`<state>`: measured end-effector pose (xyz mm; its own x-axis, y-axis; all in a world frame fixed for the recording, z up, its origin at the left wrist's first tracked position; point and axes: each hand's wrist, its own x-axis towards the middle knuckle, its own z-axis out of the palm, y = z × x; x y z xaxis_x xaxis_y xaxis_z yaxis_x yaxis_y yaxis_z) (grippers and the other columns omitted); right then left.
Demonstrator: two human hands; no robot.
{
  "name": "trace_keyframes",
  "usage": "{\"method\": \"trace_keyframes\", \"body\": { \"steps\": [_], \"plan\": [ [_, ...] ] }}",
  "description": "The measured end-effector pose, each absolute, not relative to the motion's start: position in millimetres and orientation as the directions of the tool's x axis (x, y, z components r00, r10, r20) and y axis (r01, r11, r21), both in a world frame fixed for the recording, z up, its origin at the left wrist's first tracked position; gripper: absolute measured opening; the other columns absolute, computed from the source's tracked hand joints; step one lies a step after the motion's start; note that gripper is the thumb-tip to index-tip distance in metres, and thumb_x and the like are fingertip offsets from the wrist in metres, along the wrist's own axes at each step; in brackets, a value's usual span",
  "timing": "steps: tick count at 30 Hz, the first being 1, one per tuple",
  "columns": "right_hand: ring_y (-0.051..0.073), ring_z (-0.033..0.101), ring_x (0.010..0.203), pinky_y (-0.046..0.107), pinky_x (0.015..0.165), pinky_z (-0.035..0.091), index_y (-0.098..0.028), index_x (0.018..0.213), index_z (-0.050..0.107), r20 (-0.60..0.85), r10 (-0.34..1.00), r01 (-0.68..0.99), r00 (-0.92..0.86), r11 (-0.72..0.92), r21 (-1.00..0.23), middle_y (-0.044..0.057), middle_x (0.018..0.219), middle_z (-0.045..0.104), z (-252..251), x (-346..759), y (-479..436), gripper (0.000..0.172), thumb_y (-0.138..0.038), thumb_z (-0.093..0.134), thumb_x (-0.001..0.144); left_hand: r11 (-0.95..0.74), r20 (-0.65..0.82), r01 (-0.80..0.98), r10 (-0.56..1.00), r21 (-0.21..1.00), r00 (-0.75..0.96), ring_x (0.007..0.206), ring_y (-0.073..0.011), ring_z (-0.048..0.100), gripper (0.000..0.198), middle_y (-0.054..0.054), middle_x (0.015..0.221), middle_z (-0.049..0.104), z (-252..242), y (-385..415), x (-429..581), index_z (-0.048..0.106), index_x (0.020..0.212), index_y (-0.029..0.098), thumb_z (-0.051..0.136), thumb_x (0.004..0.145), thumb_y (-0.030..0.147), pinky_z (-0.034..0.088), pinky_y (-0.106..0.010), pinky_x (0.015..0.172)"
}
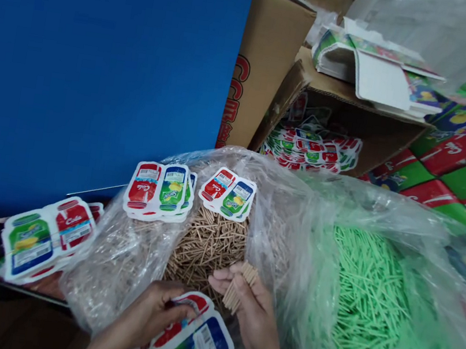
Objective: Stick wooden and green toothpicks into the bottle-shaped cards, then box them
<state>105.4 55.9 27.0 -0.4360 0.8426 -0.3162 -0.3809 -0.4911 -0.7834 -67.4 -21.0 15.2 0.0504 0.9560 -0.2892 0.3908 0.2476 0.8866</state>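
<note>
My left hand [160, 310] is closed on the edge of a can-shaped printed packet [211, 346], with a red Cola half and a green and blue Sprite half. My right hand [254, 309] grips a small bundle of short light-brown sticks [241, 286], its fingertips over the bag. Below and behind both hands lies a heap of loose brown sticks [205, 240] in a clear plastic bag [133, 253]. Two small stacks of the same printed packets, one at the left [160, 193] and one at the right [228, 192], rest on the far part of that bag.
Bright green sticks [366, 293] fill another plastic bag at the right. More packets [48, 240] lie at the far left, below a blue panel [101, 61]. A cardboard box [390, 134] behind holds many packets; printed cartons [459, 150] are stacked at the right.
</note>
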Motion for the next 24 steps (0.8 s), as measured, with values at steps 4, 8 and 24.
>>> {"method": "trace_keyframes", "body": {
  "steps": [4,8,24],
  "plan": [
    [0.024,0.071,0.079,0.042,0.082,0.051,-0.02,0.085,0.064,-0.33,0.829,-0.376,-0.45,-0.512,-0.773,0.005,0.08,0.075,29.0,99.5,54.6,0.029,-0.043,0.075,0.069,0.292,-0.325,0.326,0.944,0.899,0.052,0.054,-0.0101,0.042,0.029,0.005,0.055,0.045,7.0,-21.6,-63.5,0.059,0.057,0.015,0.06,0.079,0.034,0.034,-0.019,0.052],
    [0.026,0.071,0.079,0.045,0.081,0.051,-0.021,0.082,0.063,-0.42,0.806,-0.408,-0.417,-0.579,-0.706,0.005,0.078,0.075,32.5,100.2,55.8,0.033,-0.042,0.079,0.062,0.413,-0.421,0.133,0.906,0.901,0.043,0.052,-0.0117,0.048,0.039,0.003,0.057,0.053,0.4,-24.5,-60.4,0.061,0.068,0.016,0.047,0.085,0.048,0.04,-0.02,0.051],
    [0.028,0.07,0.085,0.046,0.085,0.049,-0.02,0.083,0.063,-0.429,0.824,-0.402,-0.371,-0.559,-0.725,0.007,0.084,0.074,39.6,102.0,49.9,0.036,-0.043,0.08,0.06,0.307,-0.314,0.375,0.948,0.875,-0.044,0.057,-0.0123,0.055,0.014,0.002,0.064,0.064,4.7,-24.8,-54.7,0.069,0.068,0.018,0.065,0.075,0.029,0.042,-0.018,0.051]
  ]
}}
